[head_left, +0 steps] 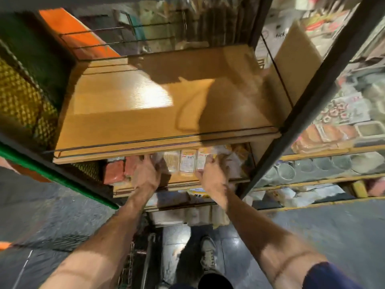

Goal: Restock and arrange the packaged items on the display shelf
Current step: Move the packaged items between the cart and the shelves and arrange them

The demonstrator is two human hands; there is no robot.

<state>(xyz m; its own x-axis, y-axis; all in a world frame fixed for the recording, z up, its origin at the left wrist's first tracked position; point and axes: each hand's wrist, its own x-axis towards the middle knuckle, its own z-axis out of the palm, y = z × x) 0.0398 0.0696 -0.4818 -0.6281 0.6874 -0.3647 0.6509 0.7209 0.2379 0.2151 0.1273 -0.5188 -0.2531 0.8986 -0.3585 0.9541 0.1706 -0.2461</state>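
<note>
A bare wooden shelf board (158,105) fills the middle of the view. Below it, on a lower shelf (183,181), stands a row of clear packets with yellow labels (188,162). My left hand (145,174) reaches under the upper board, its fingers curled on the left end of that row, beside reddish packets (116,170). My right hand (212,174) grips crinkled clear packets (227,161) at the right end of the row. The upper board hides the back of the lower shelf.
Black metal uprights (312,97) frame the shelf on the right. More packed shelves with jars (325,165) lie to the right. A green rail (52,174) and a mesh rack with yellow goods (20,97) stand at the left. My shoe (208,255) rests on the dark tiled floor.
</note>
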